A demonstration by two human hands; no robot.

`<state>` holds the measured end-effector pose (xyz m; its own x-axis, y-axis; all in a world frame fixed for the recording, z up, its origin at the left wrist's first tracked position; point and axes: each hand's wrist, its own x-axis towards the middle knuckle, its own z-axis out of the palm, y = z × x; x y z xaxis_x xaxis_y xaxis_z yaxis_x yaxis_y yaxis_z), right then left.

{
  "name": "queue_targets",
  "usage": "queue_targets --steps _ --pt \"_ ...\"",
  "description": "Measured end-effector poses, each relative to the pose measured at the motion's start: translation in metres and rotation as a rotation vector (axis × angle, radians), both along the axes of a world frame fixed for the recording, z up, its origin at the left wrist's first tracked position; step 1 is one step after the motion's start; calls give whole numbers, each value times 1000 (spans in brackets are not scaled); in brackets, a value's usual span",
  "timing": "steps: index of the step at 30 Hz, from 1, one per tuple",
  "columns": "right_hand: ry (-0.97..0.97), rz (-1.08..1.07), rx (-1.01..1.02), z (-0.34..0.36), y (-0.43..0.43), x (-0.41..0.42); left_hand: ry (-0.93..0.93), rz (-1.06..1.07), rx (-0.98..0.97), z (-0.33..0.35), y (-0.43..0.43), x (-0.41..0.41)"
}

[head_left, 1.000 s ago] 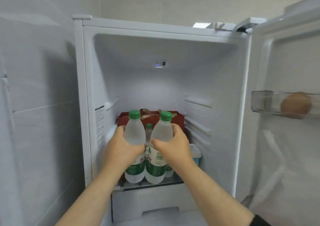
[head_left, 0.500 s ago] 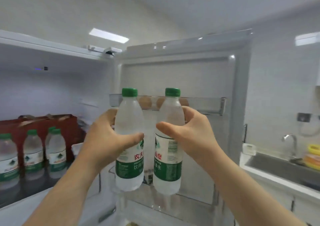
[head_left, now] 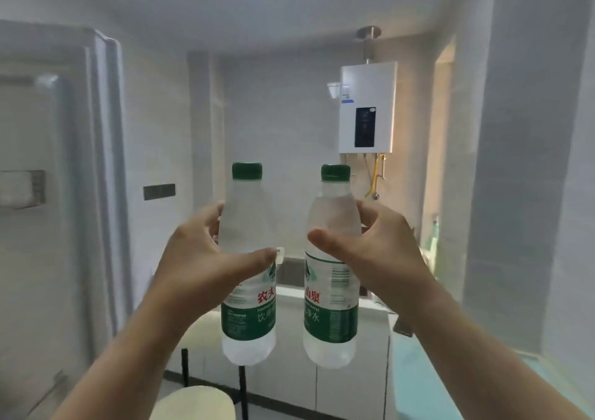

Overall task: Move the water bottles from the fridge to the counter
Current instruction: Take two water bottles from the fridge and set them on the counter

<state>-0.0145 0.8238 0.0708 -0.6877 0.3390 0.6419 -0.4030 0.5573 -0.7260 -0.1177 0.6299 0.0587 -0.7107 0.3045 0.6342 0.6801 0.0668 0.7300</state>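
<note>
I hold two clear water bottles upright in the air in front of me, each with a green cap and a green label. My left hand (head_left: 206,258) grips the left bottle (head_left: 248,316) around its upper body. My right hand (head_left: 373,252) grips the right bottle (head_left: 331,323) the same way. The two bottles are a little apart. Behind and below them runs a white counter (head_left: 376,315) with a sink partly hidden by the bottles. The open fridge door (head_left: 58,168) fills the left side; the fridge's inside is out of view.
A white water heater (head_left: 367,107) hangs on the far wall with pipes below it. A round stool (head_left: 196,403) with black legs stands low in front of the white cabinets (head_left: 347,384). A green bottle (head_left: 433,246) stands at the counter's right. A pale blue surface (head_left: 428,387) lies at lower right.
I have lifted both bottles out of the fridge and turned right. The fridge interior has left the view; the far kitchen wall and counter have come in behind the bottles, which are now farther apart.
</note>
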Motion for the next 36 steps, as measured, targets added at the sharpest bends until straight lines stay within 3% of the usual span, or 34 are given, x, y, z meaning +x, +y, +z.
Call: queue_targets --steps 13,23,29,36 --pt "-88 -485 -84 -42 246 57 -85 -365 -112 -39 305 -1" --pt "-137 -729 -168 -88 389 -16 -115 -546 -173 -95 492 -94" --pt "-261 -778 -202 -152 472 -72 -180 -510 -298 -172 594 -145" --pt "-441 -848 -257 -287 576 -116 -316 -486 -471 -302 687 -169"
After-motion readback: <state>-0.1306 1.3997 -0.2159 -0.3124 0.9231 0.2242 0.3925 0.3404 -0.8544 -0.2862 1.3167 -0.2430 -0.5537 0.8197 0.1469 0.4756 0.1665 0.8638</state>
